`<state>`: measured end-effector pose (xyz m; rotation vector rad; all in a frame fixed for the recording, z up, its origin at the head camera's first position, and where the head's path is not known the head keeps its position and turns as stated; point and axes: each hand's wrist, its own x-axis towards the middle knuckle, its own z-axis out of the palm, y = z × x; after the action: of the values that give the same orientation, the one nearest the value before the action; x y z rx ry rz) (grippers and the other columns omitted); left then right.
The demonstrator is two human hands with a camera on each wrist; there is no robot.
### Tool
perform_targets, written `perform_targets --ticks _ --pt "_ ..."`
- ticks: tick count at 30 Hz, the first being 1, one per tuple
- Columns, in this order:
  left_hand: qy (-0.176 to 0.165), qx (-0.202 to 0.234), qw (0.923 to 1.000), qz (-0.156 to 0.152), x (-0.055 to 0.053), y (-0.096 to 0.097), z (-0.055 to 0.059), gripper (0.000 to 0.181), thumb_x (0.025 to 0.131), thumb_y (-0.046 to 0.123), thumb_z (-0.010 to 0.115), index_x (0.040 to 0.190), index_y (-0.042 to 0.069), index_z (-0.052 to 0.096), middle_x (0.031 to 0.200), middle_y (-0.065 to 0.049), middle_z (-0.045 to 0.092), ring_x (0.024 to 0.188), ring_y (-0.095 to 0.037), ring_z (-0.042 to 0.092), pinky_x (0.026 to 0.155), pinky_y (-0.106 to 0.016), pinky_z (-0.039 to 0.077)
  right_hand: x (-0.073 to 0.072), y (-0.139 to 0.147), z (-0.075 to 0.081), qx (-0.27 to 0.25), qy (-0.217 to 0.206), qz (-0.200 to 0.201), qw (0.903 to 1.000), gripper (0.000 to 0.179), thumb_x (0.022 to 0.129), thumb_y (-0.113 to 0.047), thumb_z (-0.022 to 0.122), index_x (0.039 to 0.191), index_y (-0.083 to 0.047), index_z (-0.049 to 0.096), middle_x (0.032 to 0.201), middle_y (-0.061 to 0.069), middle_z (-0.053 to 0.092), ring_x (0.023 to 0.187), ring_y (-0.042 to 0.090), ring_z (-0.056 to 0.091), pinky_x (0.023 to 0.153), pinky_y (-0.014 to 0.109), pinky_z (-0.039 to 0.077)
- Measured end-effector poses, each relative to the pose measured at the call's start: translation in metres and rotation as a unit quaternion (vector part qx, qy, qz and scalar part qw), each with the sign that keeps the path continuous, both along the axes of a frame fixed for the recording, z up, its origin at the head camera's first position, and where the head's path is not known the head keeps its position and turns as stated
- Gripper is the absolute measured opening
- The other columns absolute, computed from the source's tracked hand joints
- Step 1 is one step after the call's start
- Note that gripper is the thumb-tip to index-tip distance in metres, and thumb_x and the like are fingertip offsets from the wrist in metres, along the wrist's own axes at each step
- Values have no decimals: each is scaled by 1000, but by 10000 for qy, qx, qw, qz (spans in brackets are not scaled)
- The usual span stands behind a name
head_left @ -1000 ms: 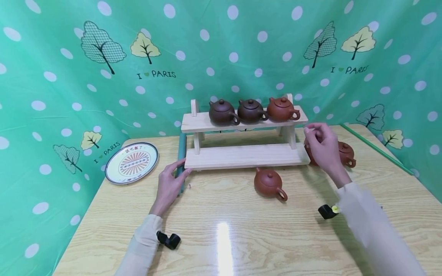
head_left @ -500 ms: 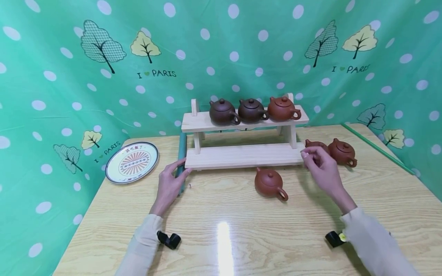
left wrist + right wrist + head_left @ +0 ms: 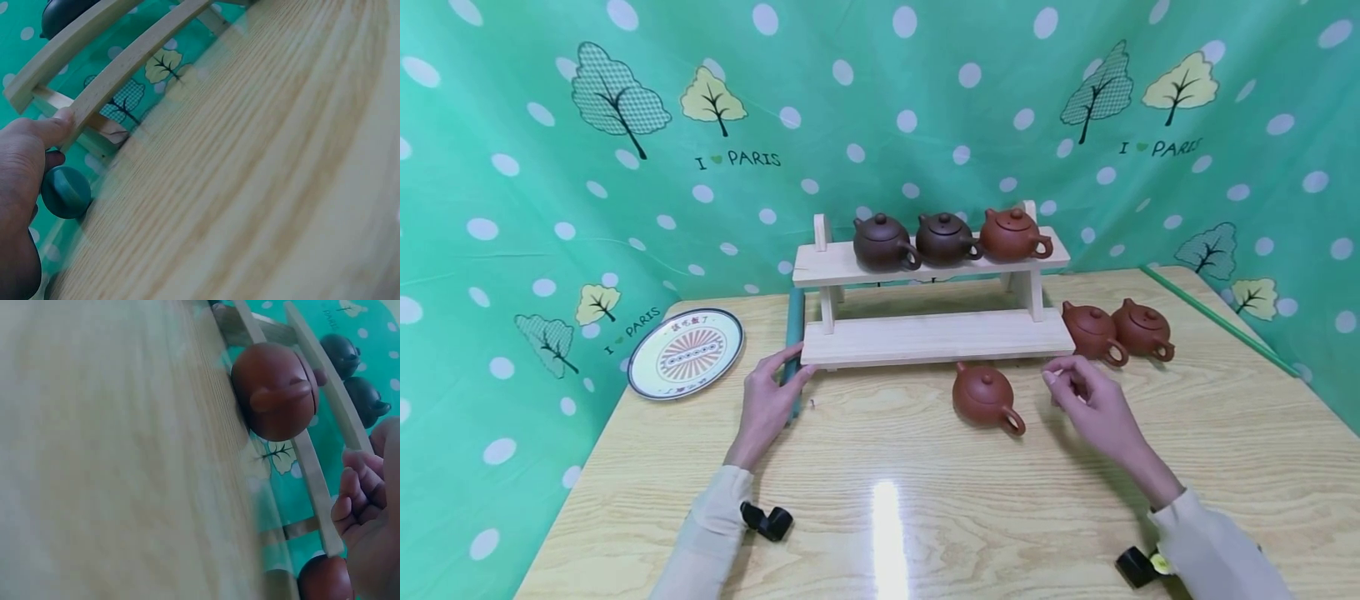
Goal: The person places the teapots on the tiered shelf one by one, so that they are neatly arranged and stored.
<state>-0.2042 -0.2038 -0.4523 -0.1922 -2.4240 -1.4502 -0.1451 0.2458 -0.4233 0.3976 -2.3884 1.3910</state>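
A two-tier wooden shelf (image 3: 936, 337) stands on the table. My left hand (image 3: 767, 410) holds the left end of its lower board, the thumb at the front edge; in the left wrist view the thumb (image 3: 59, 124) lies against the board's end. On the upper board sit two dark brown teapots (image 3: 881, 242) and a reddish-brown teapot (image 3: 1012, 237). In front of the lower board a reddish-brown teapot (image 3: 983, 396) rests on the table, its handle to the front right. My right hand (image 3: 1093, 407), fingers loosely bent and holding nothing, hovers right of this teapot.
Two more reddish-brown teapots (image 3: 1142, 328) stand side by side right of the shelf. A patterned plate (image 3: 687, 355) lies at the back left. A teal rod (image 3: 795, 317) lies by the shelf's left end, and a thin green rod (image 3: 1221, 323) along the right side.
My right hand has come back from the two teapots at the right toward the front, close to the teapot before the shelf. The left hand has stayed at the shelf's end.
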Motion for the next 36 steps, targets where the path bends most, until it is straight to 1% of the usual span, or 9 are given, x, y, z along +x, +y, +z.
perform_targets --ticks 3,7,11,17,21,26,32,36 --pt "4 8 10000 -5 0 0 0 50 96 29 77 139 6 65 136 -19 62 134 -35 51 110 -54 42 6 -1 -3 -15 -99 -5 10000 11 102 2 61 112 0 66 71 9 58 61 9 49 52 25 39" --pt "-7 -16 10000 16 0 0 0 50 96 29 77 139 7 65 137 -19 62 135 -35 51 110 -54 42 12 -2 -7 -111 -247 99 9996 9 104 0 60 110 2 65 71 11 57 60 10 50 52 26 40" --pt "-37 -27 10000 26 0 0 0 50 96 29 77 140 7 65 137 -19 62 135 -35 51 110 -53 42 17 -4 -12 -118 -384 200 9990 8 105 -3 59 109 2 64 70 10 57 58 12 49 50 27 41" --pt "-57 -25 10000 17 0 0 0 51 96 31 77 140 7 65 137 -20 62 135 -36 51 110 -54 42 27 -9 -17 -85 -493 329 9982 7 103 -2 63 109 -4 64 70 1 57 59 11 49 52 27 41" --pt "-3 -49 10000 14 -1 0 0 51 96 30 77 139 7 65 137 -20 62 134 -36 51 110 -53 42 31 -14 -18 -121 -482 456 9977 14 98 2 69 110 -6 66 72 -2 57 60 10 49 52 26 41" --pt "-1 -72 10000 28 -1 0 1 50 96 30 77 139 7 65 137 -21 62 134 -37 52 110 -53 42 32 -18 -23 -100 -500 601 9969 21 94 3 73 111 -7 66 74 -2 60 61 9 50 51 24 43" --pt "8 -100 9999 58 -1 0 1 49 96 29 77 138 6 65 137 -21 62 134 -37 53 110 -53 42 31 -23 -27 83 -363 654 9972 23 91 1 78 109 -8 67 74 -5 59 61 7 52 52 22 44" --pt "-4 -93 10000 33 -1 0 1 49 97 29 77 138 6 66 137 -20 63 134 -36 52 111 -53 41 32 -27 -28 113 -268 630 9976 20 91 1 77 107 -9 69 74 -6 59 60 7 51 52 22 43"
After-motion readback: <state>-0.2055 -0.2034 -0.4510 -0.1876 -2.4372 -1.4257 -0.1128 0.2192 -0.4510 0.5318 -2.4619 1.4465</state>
